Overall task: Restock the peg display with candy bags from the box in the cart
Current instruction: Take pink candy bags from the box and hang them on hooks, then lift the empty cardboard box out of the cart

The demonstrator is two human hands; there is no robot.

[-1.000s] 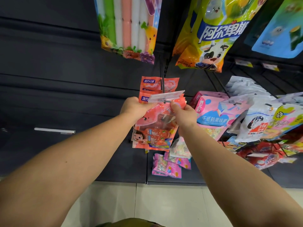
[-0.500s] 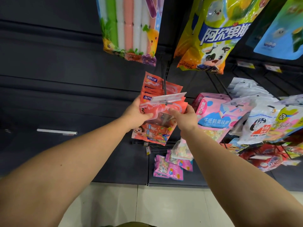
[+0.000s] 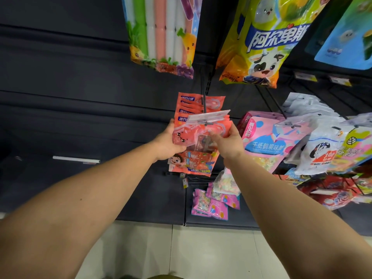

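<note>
An orange-red candy bag hangs at the front of a black peg, just behind the peg's clear price-tag holder. Several matching orange bags sit behind it on the same peg. My left hand grips the front bag's left edge. My right hand pinches its upper right corner near the hang hole. The box and the cart are out of view.
A pink candy bag and white bags hang on pegs to the right. A striped bag and a yellow bag hang above. Small pink bags hang low. The dark back panel stretches left over a pale tiled floor.
Both hands have pushed the orange bag up and back along the peg, toward the other orange bags. The view has shifted slightly closer to the display.
</note>
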